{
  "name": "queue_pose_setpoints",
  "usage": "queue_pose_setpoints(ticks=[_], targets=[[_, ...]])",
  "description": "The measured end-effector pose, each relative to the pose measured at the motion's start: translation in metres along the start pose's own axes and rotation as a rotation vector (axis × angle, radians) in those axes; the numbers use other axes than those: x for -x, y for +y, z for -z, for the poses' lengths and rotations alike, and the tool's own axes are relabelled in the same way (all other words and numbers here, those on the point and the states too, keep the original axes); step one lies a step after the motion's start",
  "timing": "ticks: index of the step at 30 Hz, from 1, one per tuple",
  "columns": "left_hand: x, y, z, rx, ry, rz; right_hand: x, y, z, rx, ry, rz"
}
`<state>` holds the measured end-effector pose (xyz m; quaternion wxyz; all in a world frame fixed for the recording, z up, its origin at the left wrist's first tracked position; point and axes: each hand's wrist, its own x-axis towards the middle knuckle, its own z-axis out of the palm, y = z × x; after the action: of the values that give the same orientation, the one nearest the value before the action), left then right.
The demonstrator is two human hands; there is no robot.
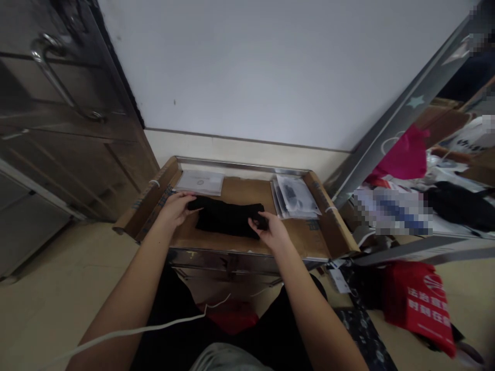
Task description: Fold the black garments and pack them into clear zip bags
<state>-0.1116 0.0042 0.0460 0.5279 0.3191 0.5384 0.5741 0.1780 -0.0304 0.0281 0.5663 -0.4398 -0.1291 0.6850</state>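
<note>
A folded piece of black cloth (228, 217) stretches sideways over the cardboard-lined tray (247, 188); its exact kind I cannot make out. My left hand (178, 208) pinches its left end between thumb and fingers. At the other end, my right hand (273, 229) grips the cloth's right corner, fingers curled round it. Behind my left hand lies a flat white packet (201, 181) with a small printed mark. Several clear plastic packets (296, 197), one with something dark inside, are stacked at the tray's right side.
A door with a metal handle (65, 82) stands at the left. Cluttered shelves with a magenta bag (406, 154) and a black item (460, 203) are at the right. A red bag (419, 304) sits low on the right. A white cord (154, 327) crosses before my lap.
</note>
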Motion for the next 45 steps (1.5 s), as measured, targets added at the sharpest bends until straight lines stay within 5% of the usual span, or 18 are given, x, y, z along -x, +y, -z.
queue_pose_setpoints(ticks=[3, 9, 15, 20, 24, 27, 34, 39, 42, 45], targets=[[-0.004, -0.008, 0.007, -0.088, 0.04, -0.045, 0.0, 0.012, 0.009, 0.176, -0.042, 0.11], [0.004, -0.025, 0.017, -0.562, 0.023, -0.202, 0.008, 0.007, 0.027, 0.884, 0.086, 0.439], [0.019, -0.028, 0.009, -0.567, -0.022, -0.168, 0.009, -0.006, 0.03, 1.121, 0.111, 0.586], [0.031, -0.022, 0.001, -0.479, -0.181, -0.091, 0.024, -0.002, 0.022, 1.367, 0.202, 0.878], [0.032, -0.014, -0.005, -0.425, -0.155, 0.007, 0.046, 0.016, 0.005, 1.563, -0.078, 1.074], [0.032, -0.005, -0.01, -0.277, -0.116, 0.05, 0.047, 0.028, -0.003, 1.658, -0.264, 1.059], [0.036, 0.007, -0.026, 0.132, -0.209, 0.056, 0.021, 0.011, -0.004, 1.698, -0.31, 0.933], [0.032, 0.0, -0.038, -0.046, -0.182, -0.064, -0.003, -0.023, -0.026, 1.405, -0.193, 0.848], [0.021, -0.008, -0.05, -0.223, -0.162, -0.113, -0.025, -0.046, -0.047, 1.414, -0.271, 0.92], [0.005, -0.015, -0.06, -0.346, 0.006, -0.212, -0.048, -0.064, -0.062, 1.453, -0.393, 0.934]])
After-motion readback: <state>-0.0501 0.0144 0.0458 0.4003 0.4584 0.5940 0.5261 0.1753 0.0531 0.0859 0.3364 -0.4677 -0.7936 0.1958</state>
